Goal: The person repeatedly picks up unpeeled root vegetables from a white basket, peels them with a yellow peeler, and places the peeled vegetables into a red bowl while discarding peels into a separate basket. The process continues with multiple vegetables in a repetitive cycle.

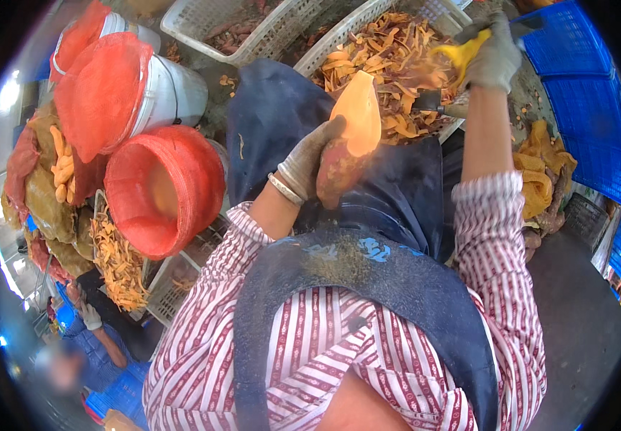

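A large sweet potato (357, 118) is in my left hand (307, 161), which wears a pale knit glove with fingers wrapped round its side. Its upper part is peeled to bright orange flesh, while the lower end keeps its reddish-brown skin. Off to the right, my gloved right hand (496, 61) is closed on a yellow peeler (463, 56), apart from the sweet potato and slightly blurred. Below that hand, a white crate (339, 36) is heaped with orange and purplish peelings (400, 61). A tool with a dark blade and wooden handle (454, 110) lies at the crate's right side.
A red mesh-lined bucket (213, 172) stands at my left, with white buckets (181, 93) under red mesh behind it. Another white crate (235, 50) is at the far side. Blue crates (583, 93) stack at right, beside a yellow mesh sack (537, 172). Another person (102, 334) is at lower left.
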